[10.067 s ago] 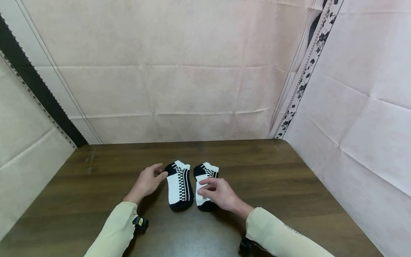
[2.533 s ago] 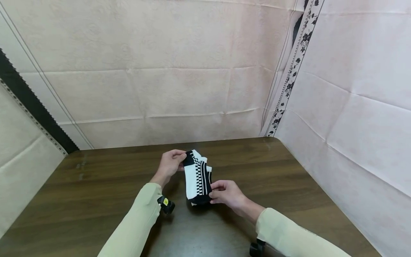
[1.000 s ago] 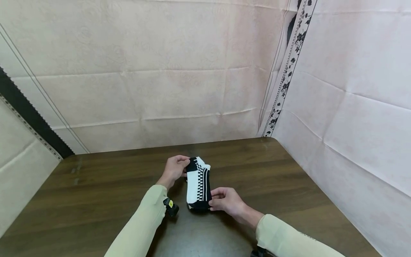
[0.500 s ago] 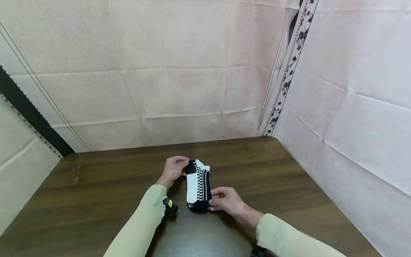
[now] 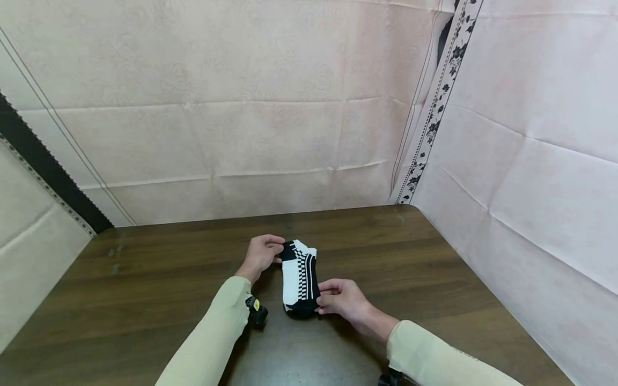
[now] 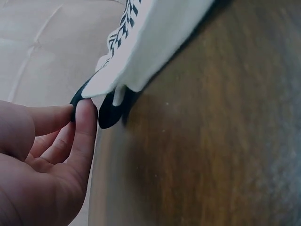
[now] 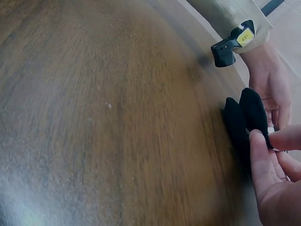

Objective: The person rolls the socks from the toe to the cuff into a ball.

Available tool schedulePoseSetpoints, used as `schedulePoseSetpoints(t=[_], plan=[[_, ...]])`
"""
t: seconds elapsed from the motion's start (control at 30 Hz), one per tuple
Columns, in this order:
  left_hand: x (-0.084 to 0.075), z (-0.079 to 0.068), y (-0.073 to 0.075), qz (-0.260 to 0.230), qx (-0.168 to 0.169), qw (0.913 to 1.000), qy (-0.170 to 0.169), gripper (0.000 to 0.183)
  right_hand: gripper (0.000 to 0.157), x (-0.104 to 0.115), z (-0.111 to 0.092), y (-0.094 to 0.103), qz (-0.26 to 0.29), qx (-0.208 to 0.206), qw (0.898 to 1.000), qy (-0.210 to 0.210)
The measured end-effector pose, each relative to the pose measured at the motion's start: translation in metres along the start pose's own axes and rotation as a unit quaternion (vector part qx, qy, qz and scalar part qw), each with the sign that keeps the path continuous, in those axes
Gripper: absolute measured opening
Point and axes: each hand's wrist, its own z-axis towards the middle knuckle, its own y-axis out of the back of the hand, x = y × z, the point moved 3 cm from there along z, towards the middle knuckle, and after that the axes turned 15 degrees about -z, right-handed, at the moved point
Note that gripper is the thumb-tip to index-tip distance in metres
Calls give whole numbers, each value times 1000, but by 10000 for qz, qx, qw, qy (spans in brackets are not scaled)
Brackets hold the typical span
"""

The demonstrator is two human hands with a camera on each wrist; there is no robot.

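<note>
Socks, two black-and-white checkered ankle socks [image 5: 300, 279] stacked flat on the dark wooden bench [image 5: 145, 289], run lengthwise from near to far. Left hand [image 5: 259, 254] pinches the far cuff end with curled fingers [image 6: 84, 122]; right hand [image 5: 344, 300] pinches the near black toe end.

A pair of short ankle socks [image 5: 300, 279] is laid one on top of the other on the dark wooden table [image 5: 145, 284], near its middle. The socks are white with black cuffs and black toes, and a black-and-white checkered band with black stripes is run along the length. The stack is set lengthwise, cuffs toward the far edge of the table and toes toward the near edge. In the right wrist view the two black toe ends [image 7: 247, 120] are seen stacked, slightly offset.
</note>
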Motion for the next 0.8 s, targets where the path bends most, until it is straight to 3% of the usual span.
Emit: schedulePoseSetpoints(t=[0.8], plan=[[3, -4, 2, 187, -81, 9998, 48, 17, 34, -9, -4, 1, 138, 37, 9999, 86]])
